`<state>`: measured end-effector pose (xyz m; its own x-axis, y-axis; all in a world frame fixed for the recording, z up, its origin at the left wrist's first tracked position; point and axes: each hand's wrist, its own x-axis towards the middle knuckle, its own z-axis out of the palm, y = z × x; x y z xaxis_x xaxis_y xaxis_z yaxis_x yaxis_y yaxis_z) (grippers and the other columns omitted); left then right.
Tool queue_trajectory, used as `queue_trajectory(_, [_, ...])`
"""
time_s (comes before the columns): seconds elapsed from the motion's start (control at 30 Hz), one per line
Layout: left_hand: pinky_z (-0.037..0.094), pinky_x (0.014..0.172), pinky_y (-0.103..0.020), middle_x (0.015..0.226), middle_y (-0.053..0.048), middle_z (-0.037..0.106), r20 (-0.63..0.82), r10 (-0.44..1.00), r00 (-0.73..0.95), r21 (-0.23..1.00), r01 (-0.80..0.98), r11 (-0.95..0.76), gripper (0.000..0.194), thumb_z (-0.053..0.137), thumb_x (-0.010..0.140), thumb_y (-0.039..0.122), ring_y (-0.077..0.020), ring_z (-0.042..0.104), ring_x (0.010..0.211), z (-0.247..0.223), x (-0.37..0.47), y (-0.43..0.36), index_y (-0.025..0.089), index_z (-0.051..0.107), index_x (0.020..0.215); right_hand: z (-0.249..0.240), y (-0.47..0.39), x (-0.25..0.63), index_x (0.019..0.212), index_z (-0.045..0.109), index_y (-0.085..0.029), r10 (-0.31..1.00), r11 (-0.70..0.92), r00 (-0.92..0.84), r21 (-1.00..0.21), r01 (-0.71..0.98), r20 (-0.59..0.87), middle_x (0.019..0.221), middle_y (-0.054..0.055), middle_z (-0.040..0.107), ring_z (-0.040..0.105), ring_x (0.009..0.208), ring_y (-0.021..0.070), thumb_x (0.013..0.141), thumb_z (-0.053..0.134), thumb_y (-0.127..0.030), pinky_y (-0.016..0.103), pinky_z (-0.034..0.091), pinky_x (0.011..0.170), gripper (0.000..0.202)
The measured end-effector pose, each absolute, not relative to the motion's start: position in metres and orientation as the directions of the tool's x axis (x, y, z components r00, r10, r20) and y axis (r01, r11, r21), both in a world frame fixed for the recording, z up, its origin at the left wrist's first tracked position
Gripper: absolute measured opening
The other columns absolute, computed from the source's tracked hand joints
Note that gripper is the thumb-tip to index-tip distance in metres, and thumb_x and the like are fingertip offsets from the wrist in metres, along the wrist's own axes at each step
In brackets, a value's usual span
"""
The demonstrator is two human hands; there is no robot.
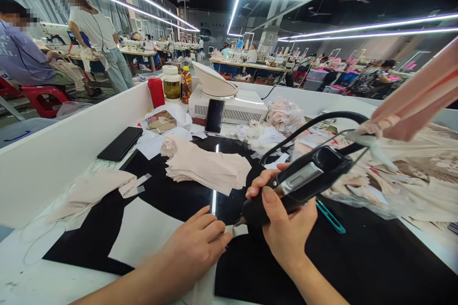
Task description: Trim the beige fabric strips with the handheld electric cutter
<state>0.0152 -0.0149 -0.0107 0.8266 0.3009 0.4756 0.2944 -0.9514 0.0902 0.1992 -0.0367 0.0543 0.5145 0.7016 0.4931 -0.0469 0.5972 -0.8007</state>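
My right hand (286,228) is wrapped round a black handheld tool (296,183) with a silver side plate and a narrow metal tip, perhaps an ultrasonic welder. Its tip points down-left and meets or nearly meets a small pale strip (240,231) on the black board (272,271). At the strip's left end my left hand (202,243) is closed, thumb and fingers pressed on it. Under and beside that hand lies a pale fabric panel (143,231). Behind it rests a stack of pale pink fabric pieces (209,164). The tool's cable (304,128) loops up behind, near a hanging pink cloth tie (411,100).
Along the back stand a white box machine (229,105), a phone (215,115), a jar (171,83), a bottle (186,85) and a red cup (156,93). Teal snips (331,217) lie at right, near heaped fabric (422,167). A black case (120,144) lies left. Co-workers are beyond the white wall.
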Motion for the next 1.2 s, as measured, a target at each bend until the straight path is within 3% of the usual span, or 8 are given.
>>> queue_trajectory(0.83, [0.053, 0.112, -0.047, 0.097, -0.001, 0.067, 0.485, 0.311, 0.817, 0.121, 0.289, -0.950, 0.017, 0.053, 0.108, 0.009, -0.0187, 0.067, 0.090, -0.009, 0.015, -0.016, 0.017, 0.065, 0.118, 0.055, -0.038, 0.208, 0.114, 0.060, -0.029, 0.676, 0.568, 0.568, -0.823, 0.004, 0.469, 0.084, -0.005, 0.067, 0.066, 0.063, 0.0138, 0.086, 0.082, -0.025, 0.032, 0.061, 0.063, 0.035])
queue_trajectory(1.2, [0.053, 0.113, -0.048, 0.099, -0.002, 0.067, 0.444, 0.312, 0.840, 0.101, 0.299, -0.949, 0.018, 0.061, 0.104, 0.009, -0.0198, 0.067, 0.094, -0.010, 0.014, -0.015, 0.017, 0.065, 0.120, 0.059, -0.050, 0.201, 0.114, 0.065, -0.029, 0.729, 0.603, 0.498, -0.785, -0.142, 0.470, 0.084, -0.004, 0.068, 0.068, 0.065, 0.0121, 0.087, 0.087, -0.031, 0.027, 0.061, 0.063, 0.035])
